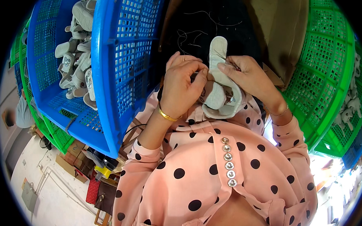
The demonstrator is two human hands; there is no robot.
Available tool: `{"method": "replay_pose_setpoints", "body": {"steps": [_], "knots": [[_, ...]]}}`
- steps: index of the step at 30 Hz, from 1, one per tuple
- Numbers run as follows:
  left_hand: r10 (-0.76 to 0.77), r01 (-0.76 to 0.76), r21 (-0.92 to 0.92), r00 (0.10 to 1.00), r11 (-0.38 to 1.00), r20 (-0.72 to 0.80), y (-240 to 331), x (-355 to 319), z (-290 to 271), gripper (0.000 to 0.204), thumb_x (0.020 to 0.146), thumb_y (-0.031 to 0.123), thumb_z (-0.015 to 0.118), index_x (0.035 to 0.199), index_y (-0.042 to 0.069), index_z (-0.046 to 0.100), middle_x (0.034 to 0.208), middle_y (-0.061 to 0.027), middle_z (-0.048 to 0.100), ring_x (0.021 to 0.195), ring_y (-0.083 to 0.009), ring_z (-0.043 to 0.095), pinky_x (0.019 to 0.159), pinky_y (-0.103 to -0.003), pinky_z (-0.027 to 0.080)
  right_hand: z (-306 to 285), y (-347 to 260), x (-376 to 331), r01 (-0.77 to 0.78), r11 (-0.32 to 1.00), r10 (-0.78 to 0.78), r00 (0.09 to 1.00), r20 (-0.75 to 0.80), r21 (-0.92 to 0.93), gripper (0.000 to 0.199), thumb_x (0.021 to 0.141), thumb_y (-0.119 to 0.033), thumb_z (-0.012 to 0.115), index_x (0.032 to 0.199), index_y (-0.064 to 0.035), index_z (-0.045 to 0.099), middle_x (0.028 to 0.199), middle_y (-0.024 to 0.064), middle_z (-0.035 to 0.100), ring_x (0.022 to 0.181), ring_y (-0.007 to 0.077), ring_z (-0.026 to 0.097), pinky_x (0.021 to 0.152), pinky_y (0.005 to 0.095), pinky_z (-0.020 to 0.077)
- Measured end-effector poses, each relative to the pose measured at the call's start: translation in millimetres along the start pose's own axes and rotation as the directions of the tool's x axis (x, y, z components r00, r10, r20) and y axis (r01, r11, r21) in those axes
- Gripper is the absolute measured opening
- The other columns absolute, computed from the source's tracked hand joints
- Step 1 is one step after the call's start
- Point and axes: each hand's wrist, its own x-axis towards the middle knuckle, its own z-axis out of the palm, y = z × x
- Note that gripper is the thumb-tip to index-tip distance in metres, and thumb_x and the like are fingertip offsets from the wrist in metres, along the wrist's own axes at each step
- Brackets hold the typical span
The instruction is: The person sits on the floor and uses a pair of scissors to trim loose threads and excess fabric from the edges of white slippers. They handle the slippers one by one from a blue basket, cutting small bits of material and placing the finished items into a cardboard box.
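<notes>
In front of my chest is a small off-white shoe upper (223, 108), with a rounded strap (218, 46) standing up from it and a printed patch on its side. My right hand (246, 73) grips it at the strap's base, thumb across the front. A thin dark thing shows beside those fingers, too small to name. Next to the strap, my left hand (184, 81) is closed, thumb and fingertips pinched together. What that pinch holds, if anything, is hidden. Loose threads (191, 35) lie on the dark surface beyond my hands.
On the left stands a blue plastic basket (104, 70) holding several off-white shoe pieces (77, 65). Green baskets (317, 82) stand on the right, with more pale pieces (350, 111) behind their wall. A cardboard box (281, 29) is at the far right.
</notes>
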Motion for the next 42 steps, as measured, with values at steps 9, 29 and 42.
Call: {"method": "replay_pose_setpoints", "body": {"steps": [9,29,42], "knots": [[-0.289,0.498,-0.553,0.858,0.668,0.424,-10.8,1.2,-9.7,0.018,0.096,0.014,0.061,0.104,-0.001,0.067,0.090,-0.0028,0.068,0.078,-0.0056,0.061,0.069,-0.018,0.049,-0.9,-0.7,-3.4,-0.030,0.997,0.031,1.000,-0.003,0.067,0.038,0.093,-0.029,0.061,0.091,0.0087,0.065,0.067,0.0080,0.060,0.061,0.0107,0.051,0.058,0.0287,0.0453],[-0.354,0.667,-0.542,0.738,0.511,0.575,0.4,18.9,-14.2,0.021,0.086,0.018,0.074,0.093,-0.002,0.071,0.073,-0.0024,0.067,0.057,-0.0024,0.056,0.050,-0.016,0.042,4.0,-2.6,-24.6,0.074,0.986,-0.094,0.987,-0.132,-0.148,0.023,0.086,-0.021,0.068,0.096,-0.0007,0.061,0.068,0.0039,0.062,0.064,0.0097,0.060,0.060,0.0246,0.0466],[-0.341,0.666,-0.603,0.744,0.439,0.574,-6.6,12.9,-11.6,0.018,0.086,0.014,0.073,0.096,-0.001,0.072,0.074,-0.0014,0.067,0.055,-0.0010,0.051,0.048,-0.015,0.039,-3.7,-17.3,-16.5,0.043,0.995,-0.044,0.999,-0.017,-0.088,0.022,0.089,-0.017,0.067,0.092,0.0033,0.060,0.067,0.0104,0.057,0.061,0.0101,0.053,0.057,0.0283,0.0458]]}}
